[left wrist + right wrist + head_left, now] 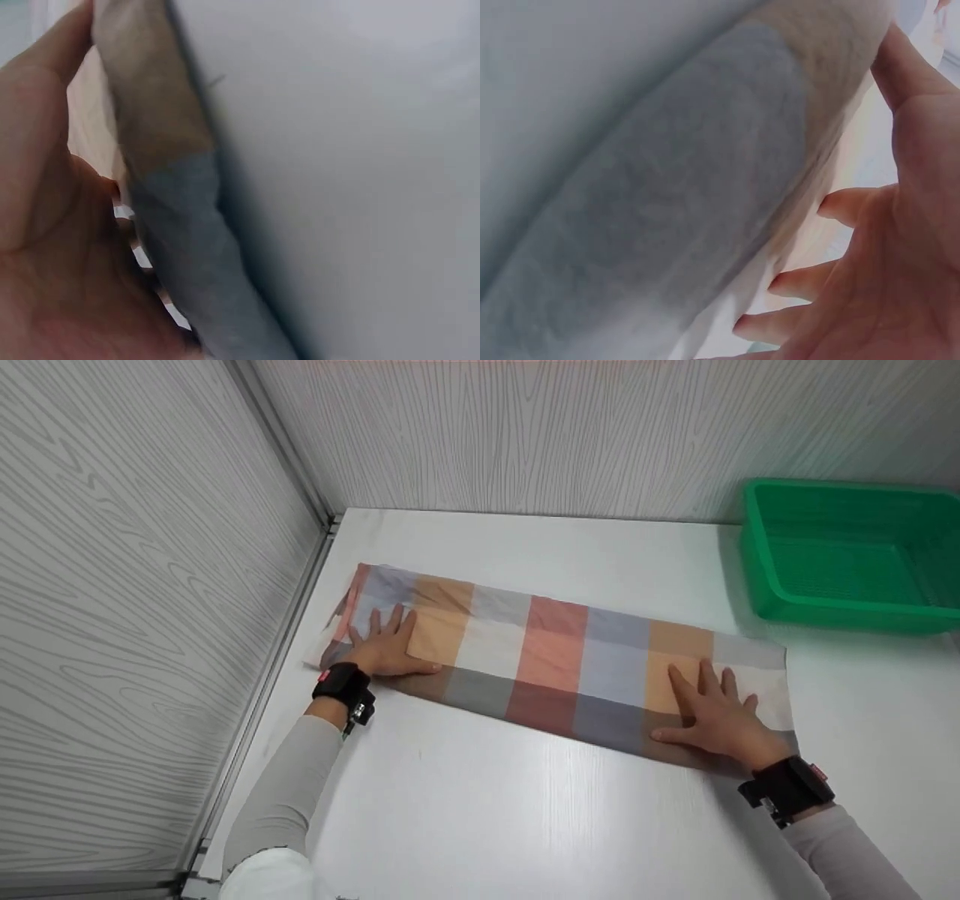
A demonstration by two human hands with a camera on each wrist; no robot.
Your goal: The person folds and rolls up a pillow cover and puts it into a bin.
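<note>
Both hands, left (386,649) and right (716,712), lay flat with fingers spread on the folded checked cloth (555,656); pressing evenly outward along its length would best smooth the fold.

From head height we look forward and down over the whole tabletop (480,810) toward the corner walls. Our two wrist views sit very close, each facing along its palm, sharing the folded cloth's (555,660) near edge with the head view.
</note>
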